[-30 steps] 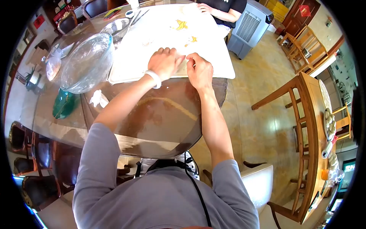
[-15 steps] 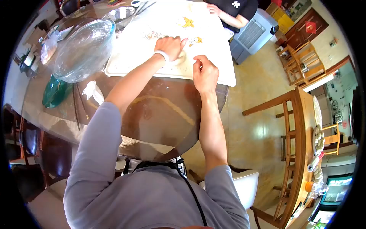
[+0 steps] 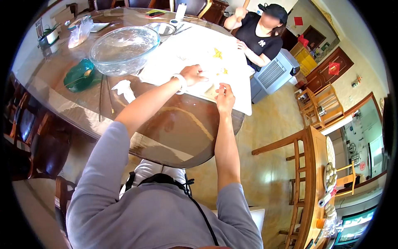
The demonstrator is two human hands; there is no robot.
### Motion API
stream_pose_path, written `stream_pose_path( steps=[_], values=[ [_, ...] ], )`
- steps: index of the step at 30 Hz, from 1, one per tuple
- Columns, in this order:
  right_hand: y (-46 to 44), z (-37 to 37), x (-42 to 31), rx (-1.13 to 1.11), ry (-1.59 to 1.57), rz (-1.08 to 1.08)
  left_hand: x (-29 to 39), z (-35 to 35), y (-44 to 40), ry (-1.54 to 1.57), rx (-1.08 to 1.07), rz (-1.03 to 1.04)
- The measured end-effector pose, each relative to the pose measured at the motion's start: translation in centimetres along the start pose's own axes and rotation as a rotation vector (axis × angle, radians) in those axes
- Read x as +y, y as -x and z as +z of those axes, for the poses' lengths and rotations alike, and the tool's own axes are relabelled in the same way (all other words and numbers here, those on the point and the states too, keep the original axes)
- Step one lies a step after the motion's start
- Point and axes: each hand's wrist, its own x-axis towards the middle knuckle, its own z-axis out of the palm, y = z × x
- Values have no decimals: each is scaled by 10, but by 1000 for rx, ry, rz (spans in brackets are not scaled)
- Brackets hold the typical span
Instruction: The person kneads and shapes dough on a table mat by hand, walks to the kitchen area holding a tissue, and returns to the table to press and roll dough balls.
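My left hand (image 3: 193, 75), with a white band (image 3: 181, 83) on its wrist, is over the near part of a white board (image 3: 166, 68) bearing orange and yellow printed figures. Its fingers point right, slightly apart, and it shows no grip. Close to the board's near edge is my right hand (image 3: 225, 98), its fingers curled in with the tips near each other. Strong glare washes out the surface between the hands, so anything small held there cannot be made out.
Left on the round table (image 3: 174, 139) stand a large glass bowl (image 3: 124, 50), a green bowl (image 3: 79, 76), chopsticks (image 3: 101, 97) and a crumpled white tissue (image 3: 124, 90). A metal bowl (image 3: 161, 28) lies beyond. Across the board, a person (image 3: 263, 41) raises a wooden stick (image 3: 246, 4) beside an air cooler (image 3: 273, 72).
The view has tilted up, bringing the other person's raised hand and stick into sight. My left hand's fingers have loosened from a fist; my right hand stays curled.
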Motion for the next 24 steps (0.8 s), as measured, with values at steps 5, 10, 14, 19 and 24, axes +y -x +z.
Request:
stream_pose_path(
  steps=[5, 10, 14, 19, 24],
  values=[
    [0, 6, 4, -25, -74, -31, -14, 16, 14, -144, 110, -9],
    [-20, 17, 9, -36, 164, -147, -9, -20, 104, -80, 74, 209],
    [-35, 37, -8, -180, 290, -152, -24, -33, 148, 20, 122, 207],
    [-74, 60, -7, -375, 362, 58, -30, -26, 156, 15, 203, 264],
    [-65, 61, -51, -419, 418, 18, -30, -15, 160, 63, 218, 420]
  ],
)
